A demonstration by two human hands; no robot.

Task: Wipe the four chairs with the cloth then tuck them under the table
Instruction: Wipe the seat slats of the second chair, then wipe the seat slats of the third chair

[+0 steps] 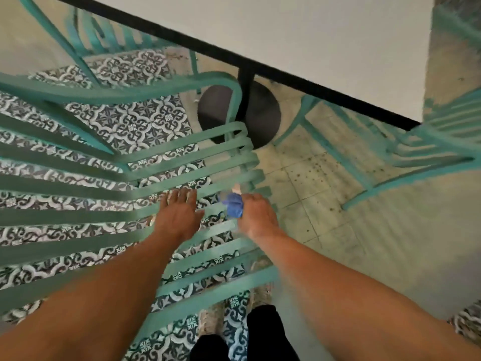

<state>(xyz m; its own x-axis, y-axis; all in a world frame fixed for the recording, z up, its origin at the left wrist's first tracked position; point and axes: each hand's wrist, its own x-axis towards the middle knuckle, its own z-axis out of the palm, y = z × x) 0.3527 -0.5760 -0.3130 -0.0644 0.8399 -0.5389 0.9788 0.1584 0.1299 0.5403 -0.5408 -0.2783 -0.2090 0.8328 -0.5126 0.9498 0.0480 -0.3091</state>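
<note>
Three teal chairs can be seen here, so the fourth one is outside the frame and I cannot say anything about its state. The nearest chair (109, 183) fills the left and middle of the frame, with its slatted seat right under the person, and it stands clearly out from the tabletop (299, 29), which crosses the upper right. The right hand (256, 216) is curled around the blue cloth (233, 205) and holds it bunched against the slats near the right edge of the seat, in the lower middle of the frame. The left hand (179, 213) lies flat on the slats just beside it, fingers straight and grasping nothing; it seems to steady the chair. From this I judge that the wiping of this chair is in progress, not finished. A second chair (426, 155) at the right side of the frame stands beside the corner of the tabletop and also looks not tucked in. A third chair (86, 37) at the upper left is only partly visible, and whether it is pushed under I cannot tell. Whether any chair is already wiped is not possible to read from the slats, since the frame is blurred. So it seems most of the task is left: finishing this seat, the other chairs, then pushing all four under the tabletop near its dark round base (263, 113).
</note>
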